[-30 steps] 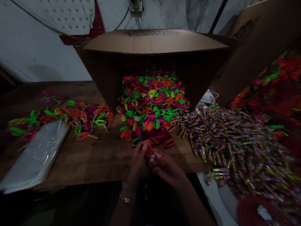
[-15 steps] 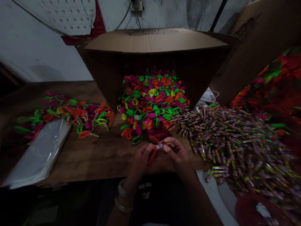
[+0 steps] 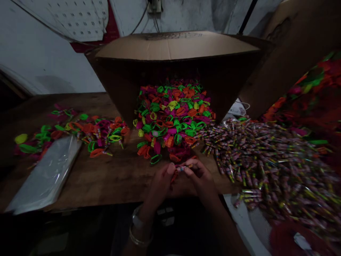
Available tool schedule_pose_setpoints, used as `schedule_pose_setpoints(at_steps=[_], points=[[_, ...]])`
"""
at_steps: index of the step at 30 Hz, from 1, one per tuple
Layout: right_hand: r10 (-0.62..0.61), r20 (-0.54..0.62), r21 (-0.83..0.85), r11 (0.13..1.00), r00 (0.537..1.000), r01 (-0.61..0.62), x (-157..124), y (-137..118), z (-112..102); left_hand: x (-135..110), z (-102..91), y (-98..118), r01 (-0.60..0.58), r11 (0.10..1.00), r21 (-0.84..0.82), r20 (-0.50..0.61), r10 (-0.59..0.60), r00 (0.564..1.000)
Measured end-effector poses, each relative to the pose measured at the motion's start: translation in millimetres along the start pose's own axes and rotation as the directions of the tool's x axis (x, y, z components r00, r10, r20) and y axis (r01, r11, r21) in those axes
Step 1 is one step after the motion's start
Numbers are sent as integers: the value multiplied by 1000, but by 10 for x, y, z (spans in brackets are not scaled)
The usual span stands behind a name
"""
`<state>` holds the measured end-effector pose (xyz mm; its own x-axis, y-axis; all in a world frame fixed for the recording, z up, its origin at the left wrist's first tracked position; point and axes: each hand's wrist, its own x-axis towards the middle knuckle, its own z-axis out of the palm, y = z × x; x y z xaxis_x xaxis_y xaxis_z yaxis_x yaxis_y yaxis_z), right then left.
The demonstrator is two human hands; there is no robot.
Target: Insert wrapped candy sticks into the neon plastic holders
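Observation:
Over the table's front part, my left hand [image 3: 162,179] is closed in a pinch on an orange plastic toy watch [image 3: 174,176], partly hidden by the fingers. My right hand [image 3: 201,178] pinches a small printed candy tube [image 3: 182,168] in a clear wrapper. The tube lies sideways between both hands, its left end against the toy watch; whether they are joined I cannot tell. Just beyond my fingers, a heap of green, orange, pink and yellow toy watches [image 3: 176,121] spills out of a cardboard box [image 3: 177,46] lying open towards me.
A large pile of candy tubes [image 3: 255,153] spreads over the right side. On the left, clear plastic bags [image 3: 44,177] lie beside more toy watches [image 3: 87,128], some with tubes attached. A red round object [image 3: 290,238] sits at the lower right. Behind stands a wall.
Both hands stay nearly in place, still pinching. The tube has turned slightly between the fingers, and less of the orange toy watch shows. The view has shifted a little.

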<state>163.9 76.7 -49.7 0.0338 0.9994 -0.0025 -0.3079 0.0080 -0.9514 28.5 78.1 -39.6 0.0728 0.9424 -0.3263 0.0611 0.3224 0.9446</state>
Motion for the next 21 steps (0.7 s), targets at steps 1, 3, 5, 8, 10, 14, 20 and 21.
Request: schedule_pose_setpoints(at_steps=[1,3,5,8,10,14,20,21], points=[[-24,-10,-30,999,1000,24,-6,0,9,19,-4,-11,-28,1000,10,6,28,1000],[-83,-12,-100,992,996,82,-12,2,14,60,-15,-38,-55,998,-6,28,55,998],[-117,21,-175,977,993,119,-4,9,-2,80,-22,-73,2,998,-68,56,2,998],[-117,36,-245,962,992,122,24,33,-47,37,-15,-131,27,995,-92,69,-21,997],[-107,-5,-251,963,994,102,38,56,-63,-17,-23,-167,-54,998,-34,23,55,998],[-31,15,-163,986,999,33,55,92,-20,17,-245,-166,-131,991,-32,-123,126,984],[12,4,41,999,1000,-12,62,81,-9,526,-1127,91,-353,846,-400,-388,192,901],[12,-9,29,1000,1000,-11,43,83,-41,608,-1240,118,-316,898,-305,-391,184,902]])
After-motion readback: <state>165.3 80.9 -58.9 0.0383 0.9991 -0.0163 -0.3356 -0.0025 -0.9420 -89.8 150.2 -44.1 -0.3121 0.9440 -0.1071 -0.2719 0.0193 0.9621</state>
